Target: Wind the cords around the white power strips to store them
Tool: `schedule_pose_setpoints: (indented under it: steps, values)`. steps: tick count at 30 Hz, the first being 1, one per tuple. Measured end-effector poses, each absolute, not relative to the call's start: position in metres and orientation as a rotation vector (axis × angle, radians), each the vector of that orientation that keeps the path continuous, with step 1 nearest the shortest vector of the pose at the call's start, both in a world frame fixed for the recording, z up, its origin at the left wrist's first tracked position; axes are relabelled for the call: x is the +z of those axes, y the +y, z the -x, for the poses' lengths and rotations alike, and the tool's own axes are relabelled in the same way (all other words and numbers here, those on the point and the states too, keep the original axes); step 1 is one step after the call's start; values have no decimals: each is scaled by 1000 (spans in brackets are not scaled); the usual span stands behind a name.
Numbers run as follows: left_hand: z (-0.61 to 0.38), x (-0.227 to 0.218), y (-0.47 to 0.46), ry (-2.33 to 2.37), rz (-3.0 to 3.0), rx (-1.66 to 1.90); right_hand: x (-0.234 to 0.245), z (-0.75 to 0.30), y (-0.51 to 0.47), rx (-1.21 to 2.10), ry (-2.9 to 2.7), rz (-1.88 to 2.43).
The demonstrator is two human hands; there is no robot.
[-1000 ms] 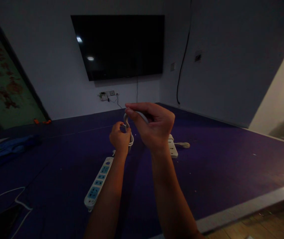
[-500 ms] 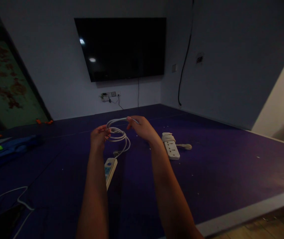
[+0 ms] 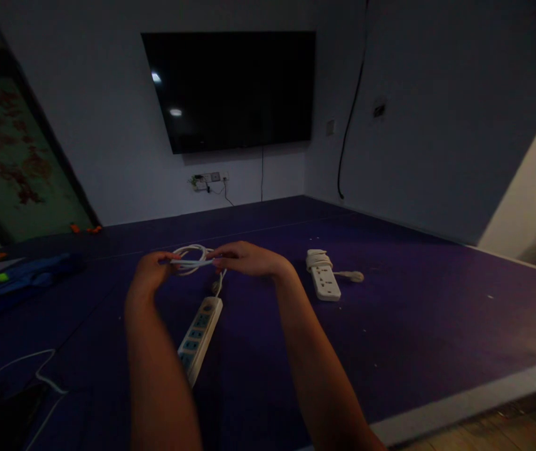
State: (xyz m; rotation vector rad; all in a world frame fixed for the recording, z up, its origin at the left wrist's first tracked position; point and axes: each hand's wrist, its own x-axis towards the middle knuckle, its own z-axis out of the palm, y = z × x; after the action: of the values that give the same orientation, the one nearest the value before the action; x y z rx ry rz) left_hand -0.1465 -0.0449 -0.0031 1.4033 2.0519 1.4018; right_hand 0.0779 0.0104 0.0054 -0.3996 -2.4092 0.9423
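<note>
Between my two hands a white power cord hangs in loose loops above the purple surface. My left hand pinches the left side of the loops. On the right side, my right hand has its fingers closed on the same cord. The cord runs down to a long white power strip with blue-green sockets, lying under the loops and partly hidden by my left forearm. Just behind the strip's far end is the cord's plug, blurred. A second, shorter power strip lies to the right, its own cord wrapped around one end.
The second strip's plug sticks out rightward. Blue cloth lies at the left, and a white cable by a dark flat object at near left. A television hangs on the wall. The platform's pale edge runs along the right front.
Both hands have come lower, my left hand moving left and my right hand slightly left. The cord loops are now held flatter, stretched between the hands. More of the long power strip shows.
</note>
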Motion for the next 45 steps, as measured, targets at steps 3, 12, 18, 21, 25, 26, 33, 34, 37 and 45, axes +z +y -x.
schedule_pose_setpoints:
  steps: [3,12,18,21,25,26,33,34,37,45]
  values:
    - [157,-2,-58,2226,-1476,1188,0,-74,15,964,-2525,393]
    - [158,0,-63,2343,-1496,1203,-1,-72,15,1010,-2536,470]
    - [153,1,-57,2294,-1466,1357,0,-80,17,1014,-2486,455]
    - [149,2,-56,2229,-1433,1470,5,-83,13,1015,-2433,433]
    - [141,7,-57,2006,-1436,1669,15,-86,2,860,-2322,470]
    - [139,9,-57,1947,-1450,1704,17,-87,0,803,-2292,490]
    - [116,17,-51,1611,-1632,1796,22,-95,-12,366,-2100,1094]
    - [111,17,-50,1571,-1679,1787,23,-95,-13,334,-2092,1166]
    - [90,19,-47,1462,-1829,1708,21,-89,-14,291,-2104,1275]
    - [46,16,-31,1440,-2056,1501,4,-64,6,522,-2039,1229]
